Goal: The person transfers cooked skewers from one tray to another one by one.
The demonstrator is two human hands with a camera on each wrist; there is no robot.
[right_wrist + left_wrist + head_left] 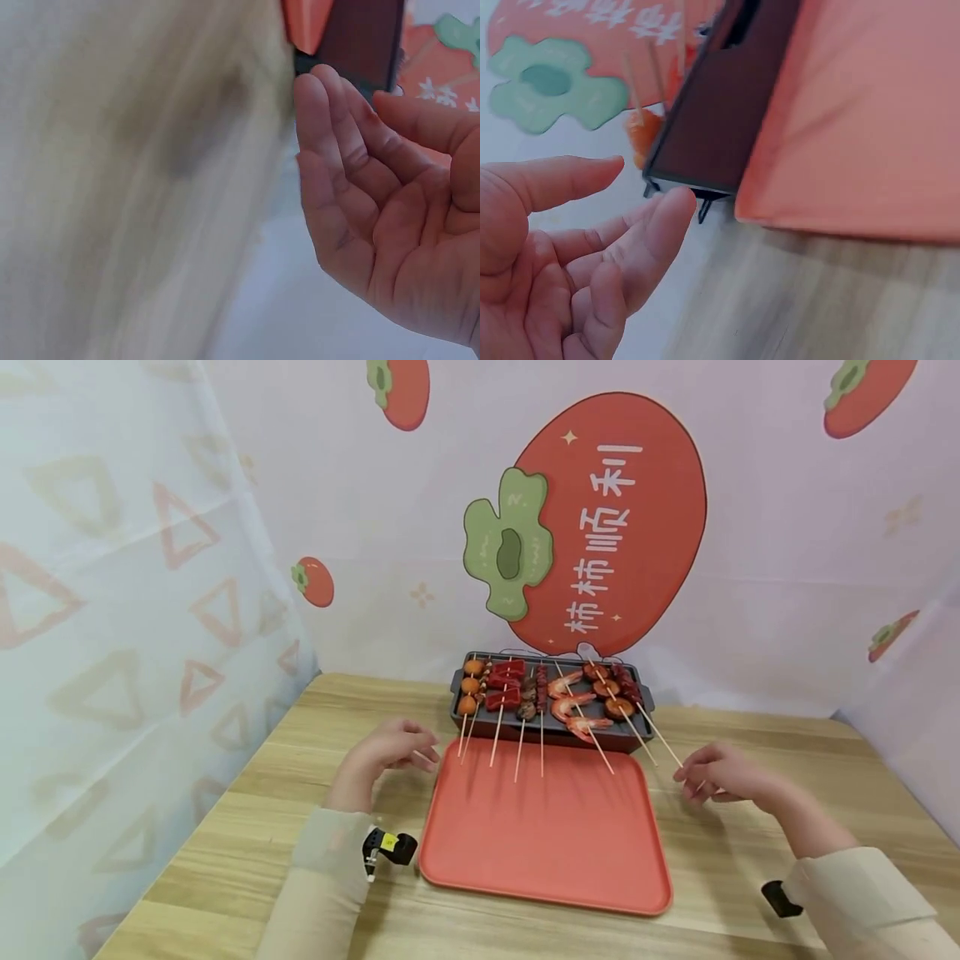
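My left hand (390, 747) hovers beside the far left corner of a red tray (543, 852), its fingers loosely bent and holding nothing. Across the tray, my right hand (716, 774) hangs over the table by the stick end of a skewer of dark red pieces (626, 682). In the right wrist view its thumb and fingers (352, 124) are apart, with nothing between them. Behind the tray stands a dark grill pan (558, 737) bearing several skewers, among them orange balls (470, 687), red squares (503, 697), shrimp (573, 703) and round slices (618, 708).
Skewer sticks (492, 747) jut from the grill over the tray's far edge. The wooden table (300, 777) extends on both sides. A cloth backdrop (375, 635) printed with persimmons rises behind, and patterned cloth (150, 693) hangs at the left.
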